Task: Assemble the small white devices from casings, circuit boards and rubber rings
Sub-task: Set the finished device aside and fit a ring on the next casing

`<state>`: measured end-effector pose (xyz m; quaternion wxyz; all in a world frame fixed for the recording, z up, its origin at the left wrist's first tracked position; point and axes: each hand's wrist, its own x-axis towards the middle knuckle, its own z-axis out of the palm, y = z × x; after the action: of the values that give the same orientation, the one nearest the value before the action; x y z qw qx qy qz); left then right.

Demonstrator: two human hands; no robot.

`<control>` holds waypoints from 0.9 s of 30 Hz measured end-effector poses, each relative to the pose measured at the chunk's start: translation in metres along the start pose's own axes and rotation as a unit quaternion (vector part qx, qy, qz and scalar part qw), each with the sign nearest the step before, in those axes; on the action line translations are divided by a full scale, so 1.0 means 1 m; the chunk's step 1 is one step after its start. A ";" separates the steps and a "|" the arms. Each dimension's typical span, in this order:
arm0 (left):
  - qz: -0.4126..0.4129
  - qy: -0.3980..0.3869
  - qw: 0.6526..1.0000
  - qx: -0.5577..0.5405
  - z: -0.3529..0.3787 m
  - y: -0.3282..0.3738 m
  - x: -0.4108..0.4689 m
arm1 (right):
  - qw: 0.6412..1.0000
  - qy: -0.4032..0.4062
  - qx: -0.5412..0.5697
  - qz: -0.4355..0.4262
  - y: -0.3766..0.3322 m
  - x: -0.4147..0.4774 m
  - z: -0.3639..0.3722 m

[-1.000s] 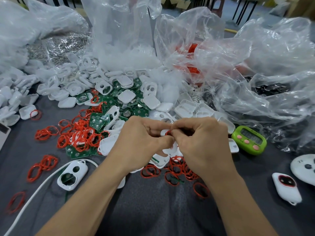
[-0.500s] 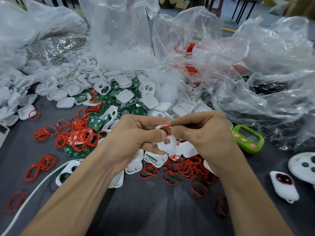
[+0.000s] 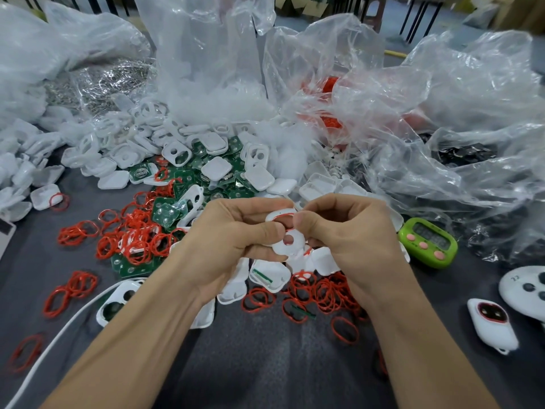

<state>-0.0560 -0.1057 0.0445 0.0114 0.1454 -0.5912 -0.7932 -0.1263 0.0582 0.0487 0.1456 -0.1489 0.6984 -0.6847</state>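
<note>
Above the table, my left hand grips a small white casing with a round hole, thumb on its left edge. My right hand pinches the casing's upper end, where a red rubber ring lies along the rim. Below the hands lie more white casings and a heap of red rings. Green circuit boards and further red rings spread to the left. One assembled white device with a red-rimmed window rests at the right.
Clear plastic bags of parts crowd the back and right. A pile of white casings fills the back left. A green timer sits right of my hands, a white round remote at the right edge, a white cable at lower left.
Both hands have lifted the casing slightly off the heap, so its round hole shows, and my fingers have shifted along its upper rim with the red ring.
</note>
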 end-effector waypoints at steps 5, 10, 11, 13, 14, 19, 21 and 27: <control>0.082 0.060 0.993 0.060 0.008 -0.006 -0.001 | 0.966 0.100 -0.207 -0.115 0.002 -0.007 0.010; 0.142 0.097 0.981 0.093 0.015 -0.011 0.000 | 0.942 0.146 -0.256 -0.158 0.006 -0.010 0.018; 0.147 0.108 0.978 0.102 0.015 -0.011 0.001 | 0.945 0.140 -0.252 -0.152 0.007 -0.010 0.019; 0.154 0.123 0.974 0.113 0.013 -0.010 0.002 | 0.953 0.126 -0.239 -0.140 0.008 -0.009 0.019; 0.156 0.121 0.974 0.108 0.013 -0.010 0.002 | 0.955 0.122 -0.235 -0.136 0.008 -0.008 0.019; 0.163 0.116 0.972 0.119 0.013 -0.010 0.000 | 0.987 0.050 -0.132 -0.078 0.004 -0.004 0.010; 0.165 0.122 0.971 0.120 0.013 -0.009 0.001 | 0.994 0.015 -0.089 -0.064 0.003 -0.003 0.005; 0.168 0.110 0.974 0.107 0.013 -0.007 0.000 | 0.998 -0.027 -0.042 -0.039 0.004 -0.002 0.003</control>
<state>-0.0582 -0.0911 0.0413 0.1938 0.1313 -0.6836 -0.6913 -0.1232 0.0569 0.0447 0.1313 -0.2006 0.7160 -0.6556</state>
